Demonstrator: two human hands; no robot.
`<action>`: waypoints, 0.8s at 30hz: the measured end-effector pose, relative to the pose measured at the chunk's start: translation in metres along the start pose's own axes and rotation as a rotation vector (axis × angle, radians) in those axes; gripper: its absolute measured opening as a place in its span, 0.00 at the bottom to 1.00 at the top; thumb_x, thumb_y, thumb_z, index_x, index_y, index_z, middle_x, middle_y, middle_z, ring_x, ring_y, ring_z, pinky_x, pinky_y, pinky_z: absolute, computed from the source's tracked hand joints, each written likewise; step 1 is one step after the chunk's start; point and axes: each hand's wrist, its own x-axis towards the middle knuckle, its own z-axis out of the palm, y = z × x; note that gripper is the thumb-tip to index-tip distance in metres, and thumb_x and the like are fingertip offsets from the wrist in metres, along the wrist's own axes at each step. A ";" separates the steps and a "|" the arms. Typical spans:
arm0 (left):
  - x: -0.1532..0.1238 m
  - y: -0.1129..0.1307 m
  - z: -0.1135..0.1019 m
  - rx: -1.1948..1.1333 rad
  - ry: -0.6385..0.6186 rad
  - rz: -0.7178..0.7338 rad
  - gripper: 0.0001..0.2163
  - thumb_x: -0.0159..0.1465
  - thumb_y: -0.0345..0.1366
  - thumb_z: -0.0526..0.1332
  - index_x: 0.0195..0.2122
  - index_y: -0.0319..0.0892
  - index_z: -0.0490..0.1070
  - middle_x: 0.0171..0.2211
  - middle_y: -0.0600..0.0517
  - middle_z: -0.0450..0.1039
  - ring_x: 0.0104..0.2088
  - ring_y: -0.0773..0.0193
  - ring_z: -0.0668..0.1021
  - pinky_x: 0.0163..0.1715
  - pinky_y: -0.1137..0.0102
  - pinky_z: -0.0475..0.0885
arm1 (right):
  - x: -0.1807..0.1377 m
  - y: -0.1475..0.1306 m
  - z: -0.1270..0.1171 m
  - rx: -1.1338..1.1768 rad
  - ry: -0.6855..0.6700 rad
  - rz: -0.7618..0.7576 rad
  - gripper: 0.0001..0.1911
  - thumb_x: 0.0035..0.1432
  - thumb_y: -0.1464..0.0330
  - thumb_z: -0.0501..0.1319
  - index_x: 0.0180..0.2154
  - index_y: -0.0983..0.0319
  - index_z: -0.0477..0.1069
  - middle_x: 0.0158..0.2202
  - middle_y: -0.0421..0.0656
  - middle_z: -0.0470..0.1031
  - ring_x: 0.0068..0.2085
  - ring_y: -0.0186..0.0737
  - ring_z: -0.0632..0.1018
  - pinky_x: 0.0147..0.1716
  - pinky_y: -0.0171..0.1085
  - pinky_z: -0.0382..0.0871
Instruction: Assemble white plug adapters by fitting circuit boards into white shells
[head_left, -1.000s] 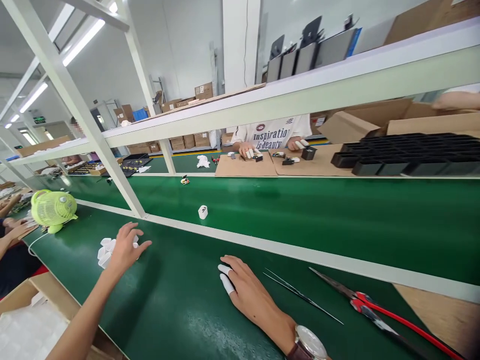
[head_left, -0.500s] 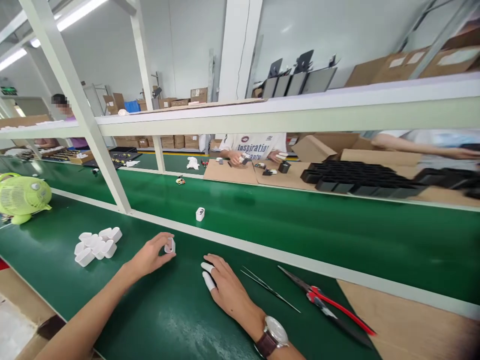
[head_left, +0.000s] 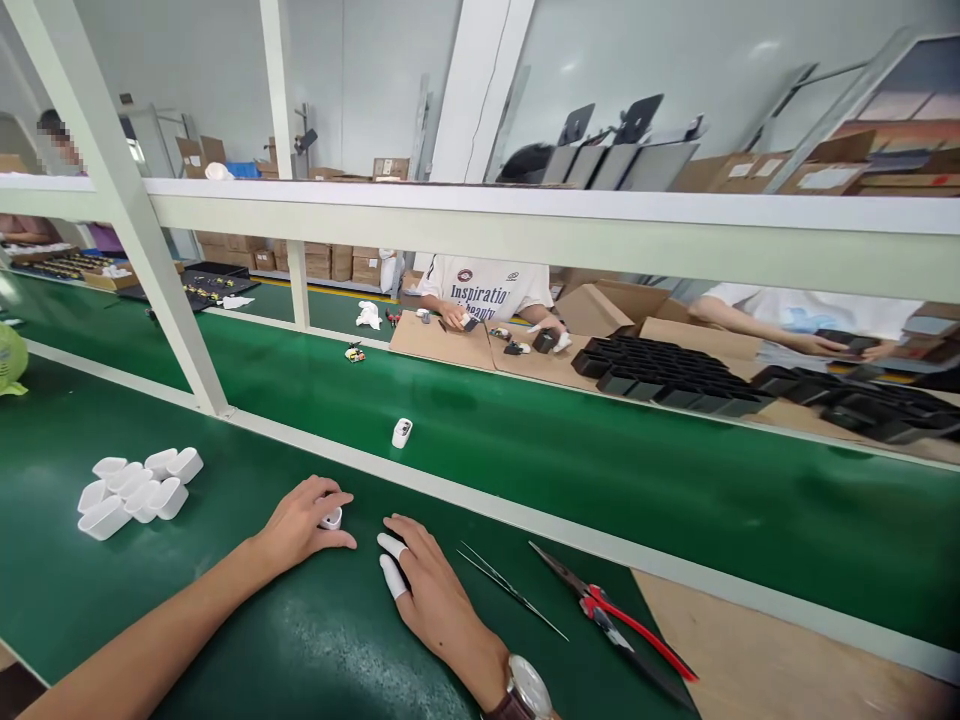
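My left hand (head_left: 304,522) is curled around a small white plastic cup (head_left: 331,519) on the green bench, thumb and forefinger on either side of it. Part of the cup is hidden by the fingers. Just to the right, my right hand (head_left: 435,595) lies palm down with its fingers spread and holds nothing. Two of its fingertips wear white finger cots, and a watch (head_left: 529,685) is on the wrist. Beside it lie metal tweezers (head_left: 514,591) and long-nose pliers (head_left: 600,605) with red and black handles. At far left, several white cups (head_left: 139,490) stand in a cluster.
Beyond a pale rail (head_left: 352,461) runs a green belt (head_left: 637,480) carrying another white cup (head_left: 402,432) and a small part (head_left: 355,352). A post (head_left: 161,230) and shelf (head_left: 465,222) rise ahead. Across, two people handle parts near rows of black boxes (head_left: 667,375). Cardboard (head_left: 720,650) lies right.
The view has turned to the right, so the bench things appear further left. My left hand, with the cup, is now nearer my right hand, and the cup sits deeper between its fingers.
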 end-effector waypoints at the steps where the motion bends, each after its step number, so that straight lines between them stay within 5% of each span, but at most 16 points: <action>1: 0.000 0.000 0.001 0.036 0.012 0.007 0.26 0.66 0.53 0.69 0.61 0.48 0.73 0.50 0.44 0.77 0.46 0.52 0.82 0.46 0.57 0.82 | 0.000 0.000 0.000 0.002 -0.001 0.000 0.15 0.72 0.75 0.55 0.57 0.63 0.71 0.62 0.54 0.73 0.66 0.54 0.72 0.63 0.56 0.75; 5: -0.001 0.003 -0.001 0.072 0.024 -0.046 0.21 0.74 0.46 0.62 0.66 0.50 0.67 0.53 0.44 0.74 0.47 0.54 0.81 0.44 0.60 0.83 | 0.000 -0.001 -0.003 -0.007 -0.028 0.003 0.16 0.73 0.75 0.54 0.59 0.64 0.70 0.62 0.55 0.72 0.66 0.55 0.71 0.62 0.57 0.75; 14: 0.001 0.020 -0.014 -0.127 -0.141 -0.103 0.27 0.74 0.27 0.54 0.73 0.47 0.54 0.63 0.42 0.69 0.63 0.49 0.69 0.62 0.48 0.73 | 0.006 -0.013 -0.019 0.062 -0.170 -0.163 0.20 0.72 0.71 0.59 0.63 0.60 0.68 0.64 0.53 0.72 0.68 0.54 0.70 0.63 0.57 0.73; 20: 0.000 0.024 -0.019 -0.245 -0.143 -0.183 0.33 0.70 0.32 0.63 0.74 0.47 0.51 0.67 0.40 0.63 0.66 0.47 0.66 0.65 0.48 0.70 | -0.001 -0.007 -0.014 0.023 -0.161 -0.084 0.19 0.73 0.70 0.58 0.62 0.63 0.67 0.69 0.54 0.66 0.71 0.53 0.66 0.65 0.53 0.72; 24: 0.001 0.024 -0.022 -0.358 -0.156 -0.183 0.26 0.72 0.40 0.63 0.69 0.46 0.60 0.65 0.39 0.65 0.63 0.49 0.69 0.64 0.50 0.71 | -0.005 0.001 -0.010 0.012 -0.171 -0.073 0.17 0.72 0.71 0.57 0.60 0.60 0.70 0.70 0.50 0.65 0.70 0.54 0.67 0.63 0.51 0.76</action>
